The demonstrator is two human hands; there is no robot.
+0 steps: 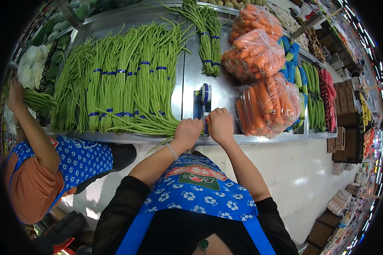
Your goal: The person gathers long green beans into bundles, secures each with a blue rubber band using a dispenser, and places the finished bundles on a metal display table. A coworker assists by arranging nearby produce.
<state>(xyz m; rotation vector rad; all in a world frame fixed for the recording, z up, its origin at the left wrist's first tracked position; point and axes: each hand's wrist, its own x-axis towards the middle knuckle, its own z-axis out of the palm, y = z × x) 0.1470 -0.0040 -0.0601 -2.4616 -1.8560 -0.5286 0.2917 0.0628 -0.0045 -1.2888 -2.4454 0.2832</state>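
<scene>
My left hand [189, 134] is closed around one end of a loose bunch of green yardlong beans [153, 125], whose other ends trail left over the stacked bunches. Close beside it, my right hand [221, 124] has its fingers curled at the front of a bench tape dispenser [201, 103]. Whatever those fingers grip is hidden behind them. On the dispenser sits a roll of blue tape [206, 93]. Several bean bunches [127, 79] bound with blue tape lie side by side on the metal display counter [182, 73]. Two taped bunches [211, 51] lie beyond the dispenser.
Clear plastic bags of carrots [268, 105] stand to my right, with cucumbers [316, 111] and blue-netted vegetables [295, 73] farther along. At left, a co-worker's hand [16, 95] holds beans [40, 98]. The counter's metal front edge [271, 140] runs before me.
</scene>
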